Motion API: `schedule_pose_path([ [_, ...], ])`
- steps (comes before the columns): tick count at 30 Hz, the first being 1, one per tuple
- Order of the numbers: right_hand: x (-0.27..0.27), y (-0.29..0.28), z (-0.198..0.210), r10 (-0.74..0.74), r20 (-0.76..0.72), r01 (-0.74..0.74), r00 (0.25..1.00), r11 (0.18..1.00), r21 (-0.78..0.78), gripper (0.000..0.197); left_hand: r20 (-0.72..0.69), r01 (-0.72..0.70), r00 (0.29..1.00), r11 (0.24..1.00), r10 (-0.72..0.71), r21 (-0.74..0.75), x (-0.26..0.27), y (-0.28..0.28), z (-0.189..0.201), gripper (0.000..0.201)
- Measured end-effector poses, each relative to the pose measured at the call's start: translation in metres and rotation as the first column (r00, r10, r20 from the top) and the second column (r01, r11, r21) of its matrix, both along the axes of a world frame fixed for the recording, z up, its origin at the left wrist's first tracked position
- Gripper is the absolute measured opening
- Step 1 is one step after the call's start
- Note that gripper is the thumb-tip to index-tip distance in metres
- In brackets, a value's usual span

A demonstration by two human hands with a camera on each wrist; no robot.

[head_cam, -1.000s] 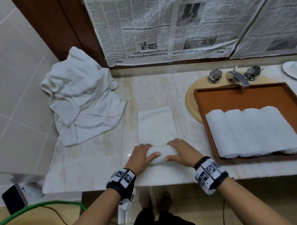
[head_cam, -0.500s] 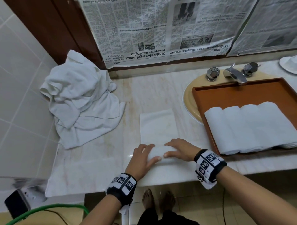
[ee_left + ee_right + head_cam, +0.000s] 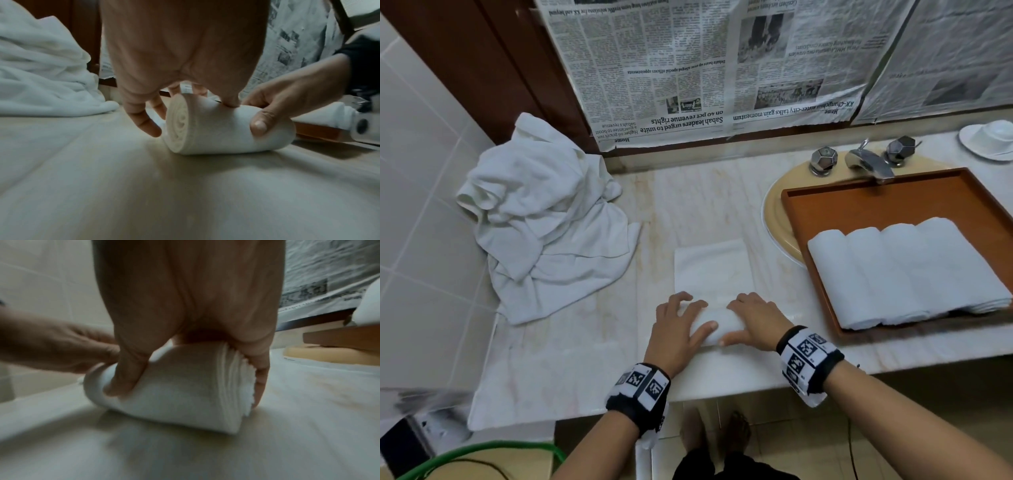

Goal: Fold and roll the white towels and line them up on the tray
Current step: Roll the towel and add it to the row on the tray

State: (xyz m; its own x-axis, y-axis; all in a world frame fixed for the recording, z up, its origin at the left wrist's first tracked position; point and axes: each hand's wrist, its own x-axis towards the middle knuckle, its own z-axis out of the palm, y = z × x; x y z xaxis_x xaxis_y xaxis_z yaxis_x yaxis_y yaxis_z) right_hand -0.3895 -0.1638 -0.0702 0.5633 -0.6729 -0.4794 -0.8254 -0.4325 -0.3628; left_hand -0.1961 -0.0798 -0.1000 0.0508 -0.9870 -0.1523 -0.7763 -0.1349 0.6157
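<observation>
A folded white towel (image 3: 713, 270) lies flat on the marble counter, its near end wound into a roll (image 3: 719, 325). My left hand (image 3: 688, 318) curls over the roll's left end, thumb on the near side; the spiral end (image 3: 180, 125) shows in the left wrist view beside my left hand (image 3: 185, 104). My right hand (image 3: 748, 320) grips the right half, fingers over the top, thumb in front; in the right wrist view my right hand (image 3: 185, 369) wraps the roll (image 3: 174, 399). Several rolled towels (image 3: 907, 270) lie side by side on the brown tray (image 3: 859, 202).
A heap of unfolded white towels (image 3: 544, 233) sits at the counter's back left against the tiled wall. The tray rests over a sink (image 3: 774, 212) with a tap (image 3: 869, 164). A white dish (image 3: 989, 140) stands at the far right. The counter edge (image 3: 722, 390) is just below my wrists.
Both hands have turned the roll a little farther from the counter edge; the roll has grown and the flat part of the towel is shorter.
</observation>
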Motion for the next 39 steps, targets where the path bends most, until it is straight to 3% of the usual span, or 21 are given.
schedule_pose_path([
  [3,-0.001,-0.008,0.003,0.008,0.028,-0.012,1.0,0.989,0.145,0.066,0.089,0.063,0.994,0.998,-0.065,0.02,-0.007,0.008,0.002,0.069],
  [7,-0.008,-0.006,0.009,-0.047,0.053,0.031,0.997,0.964,0.265,0.063,0.127,0.075,0.988,0.994,-0.085,0.08,-0.01,0.014,-0.002,0.059],
  [10,-0.011,0.01,0.005,-0.001,-0.005,0.001,1.0,1.0,-0.025,0.086,0.059,0.066,0.996,0.991,-0.073,0.112,-0.004,0.006,-0.007,0.048],
  [12,-0.008,0.023,0.001,0.027,-0.056,-0.038,0.998,0.98,-0.198,0.099,0.086,0.109,0.989,0.986,-0.121,0.127,-0.001,-0.001,-0.008,0.048],
  [17,-0.007,0.023,-0.007,0.064,-0.055,-0.073,0.996,0.981,-0.177,0.118,0.173,0.074,0.98,0.984,-0.102,0.163,-0.005,-0.006,0.001,0.046],
  [21,-0.007,0.002,-0.004,-0.011,0.032,0.009,0.999,0.997,0.071,0.083,0.13,0.124,0.983,0.989,-0.133,0.075,-0.008,0.012,0.003,0.087],
  [25,-0.013,-0.012,0.007,-0.034,0.091,0.004,0.995,0.95,0.312,0.061,0.053,0.171,0.984,0.985,-0.173,0.04,0.001,0.021,-0.009,0.087],
  [27,-0.017,-0.008,0.01,-0.033,0.088,0.007,0.996,0.961,0.277,0.065,-0.01,0.158,0.987,0.985,-0.157,0.072,0.006,0.017,-0.014,0.08],
  [30,-0.017,0.014,0.006,0.074,-0.033,-0.077,0.997,0.992,-0.103,0.083,-0.107,0.178,0.98,0.979,-0.168,0.102,0.013,0.004,-0.013,0.071],
  [32,-0.013,0.03,0.0,0.105,-0.111,-0.128,0.988,0.965,-0.228,0.081,-0.144,0.201,0.972,0.974,-0.185,0.109,0.013,-0.004,-0.007,0.064],
  [35,-0.006,0.029,-0.002,0.082,-0.118,-0.103,0.99,0.977,-0.184,0.07,-0.16,0.197,0.971,0.974,-0.178,0.112,0.01,-0.006,0.003,0.062],
  [39,-0.005,0.002,0.004,0.025,-0.029,-0.023,0.999,0.997,0.07,0.072,0.114,0.208,0.971,0.978,-0.209,0.02,0.001,0.012,-0.002,0.086],
])
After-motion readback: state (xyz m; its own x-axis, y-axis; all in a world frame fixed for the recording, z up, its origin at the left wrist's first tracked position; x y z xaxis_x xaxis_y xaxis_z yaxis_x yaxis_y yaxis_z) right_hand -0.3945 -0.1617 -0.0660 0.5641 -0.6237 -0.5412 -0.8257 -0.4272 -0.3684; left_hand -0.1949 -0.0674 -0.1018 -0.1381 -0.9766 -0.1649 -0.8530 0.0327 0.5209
